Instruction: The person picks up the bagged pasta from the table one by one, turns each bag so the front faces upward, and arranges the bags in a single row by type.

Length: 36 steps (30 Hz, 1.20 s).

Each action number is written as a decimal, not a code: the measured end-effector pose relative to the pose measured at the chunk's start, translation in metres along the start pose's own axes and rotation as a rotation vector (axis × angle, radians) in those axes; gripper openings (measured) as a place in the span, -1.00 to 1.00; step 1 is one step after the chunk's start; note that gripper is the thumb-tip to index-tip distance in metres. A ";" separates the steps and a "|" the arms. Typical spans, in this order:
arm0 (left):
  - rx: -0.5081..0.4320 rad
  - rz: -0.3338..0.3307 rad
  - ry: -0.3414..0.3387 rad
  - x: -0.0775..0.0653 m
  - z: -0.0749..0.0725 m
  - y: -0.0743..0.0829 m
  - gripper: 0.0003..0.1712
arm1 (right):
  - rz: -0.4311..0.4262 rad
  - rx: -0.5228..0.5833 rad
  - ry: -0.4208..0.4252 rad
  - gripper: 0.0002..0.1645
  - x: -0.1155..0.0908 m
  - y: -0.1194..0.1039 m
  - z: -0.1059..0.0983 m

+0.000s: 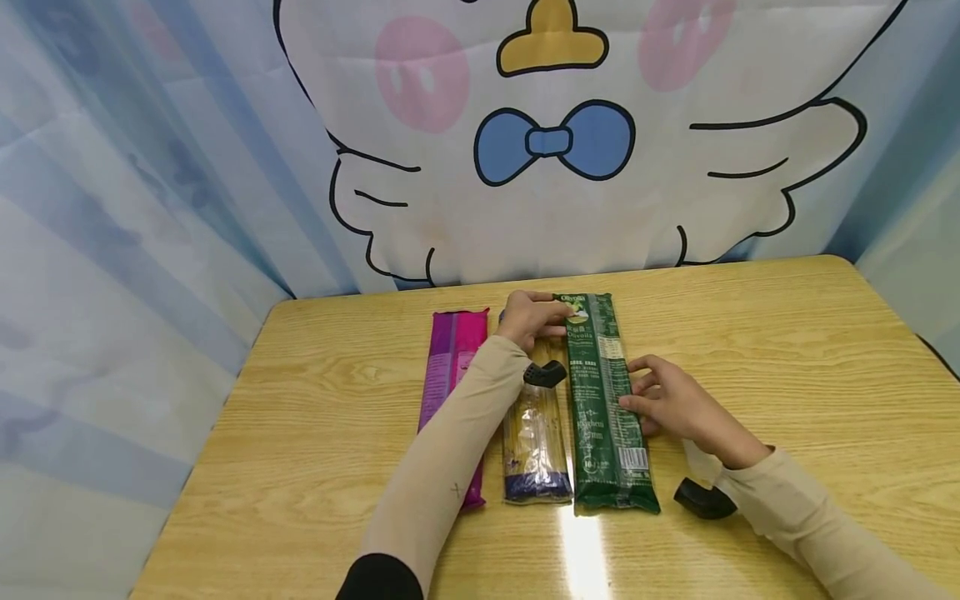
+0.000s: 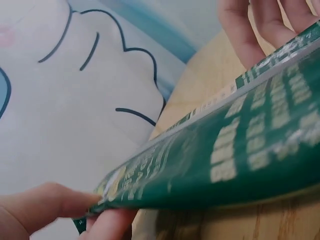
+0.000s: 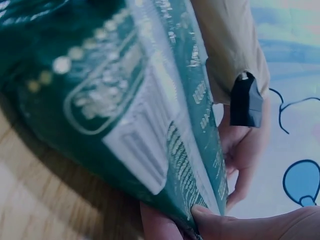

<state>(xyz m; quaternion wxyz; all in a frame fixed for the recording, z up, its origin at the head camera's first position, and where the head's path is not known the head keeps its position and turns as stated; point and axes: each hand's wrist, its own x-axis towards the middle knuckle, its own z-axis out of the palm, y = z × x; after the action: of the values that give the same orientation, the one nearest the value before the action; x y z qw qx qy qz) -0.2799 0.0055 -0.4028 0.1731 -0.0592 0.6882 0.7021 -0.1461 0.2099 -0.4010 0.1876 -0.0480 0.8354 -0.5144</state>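
A long green pack of spaghetti (image 1: 600,400) lies at the right of a row of three packs, its printed side with a barcode facing up. My left hand (image 1: 534,317) pinches its upper left edge; in the left wrist view the thumb (image 2: 55,202) is on top and a finger is beneath. Halfway down the opposite edge, my right hand (image 1: 667,396) pinches the pack, thumb (image 3: 240,225) over it and a finger below. Beside it is a clear pack of pasta (image 1: 534,442) with a blue end, its upper part hidden by my left hand and wrist.
A purple and pink pack (image 1: 450,358) lies leftmost, partly covered by my left forearm. All rest on a wooden table (image 1: 315,433). Behind the table's far edge hangs a printed curtain (image 1: 555,225). Black camera mounts (image 1: 705,500) stick out at both wrists.
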 end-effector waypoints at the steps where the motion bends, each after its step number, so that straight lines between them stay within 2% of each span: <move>1: -0.018 -0.003 -0.008 0.000 -0.001 0.000 -0.35 | 0.001 0.011 -0.008 -0.31 0.000 -0.001 -0.001; 7: -0.100 -0.012 -0.072 -0.004 -0.007 0.005 -0.31 | -0.008 0.040 -0.053 -0.27 0.000 -0.004 -0.006; 11: -0.141 -0.047 -0.121 -0.006 -0.011 0.010 -0.24 | 0.002 0.061 -0.064 -0.25 0.000 -0.004 -0.010; 15: -0.199 -0.079 -0.143 -0.009 -0.013 0.015 -0.21 | 0.013 0.087 -0.074 -0.20 -0.001 -0.004 -0.013; 22: -0.309 -0.066 -0.133 -0.016 -0.010 0.021 -0.16 | -0.005 0.089 -0.060 -0.21 -0.002 -0.006 -0.016; 27: -0.339 -0.059 -0.101 -0.022 -0.006 0.025 -0.18 | -0.007 0.107 -0.055 -0.20 -0.002 -0.006 -0.017; 32: -0.325 -0.030 -0.098 -0.030 -0.002 0.033 -0.20 | -0.001 0.127 -0.013 -0.07 -0.004 -0.014 -0.018; 36: -0.321 -0.012 -0.098 -0.035 0.003 0.038 -0.23 | 0.018 0.059 0.014 0.09 -0.007 -0.023 -0.014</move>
<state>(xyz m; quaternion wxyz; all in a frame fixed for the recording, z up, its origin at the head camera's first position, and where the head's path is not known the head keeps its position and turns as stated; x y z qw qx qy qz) -0.2589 0.0036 -0.3557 0.1990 -0.0562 0.5574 0.8041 -0.1478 0.2124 -0.3731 0.1876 -0.0315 0.8215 -0.5376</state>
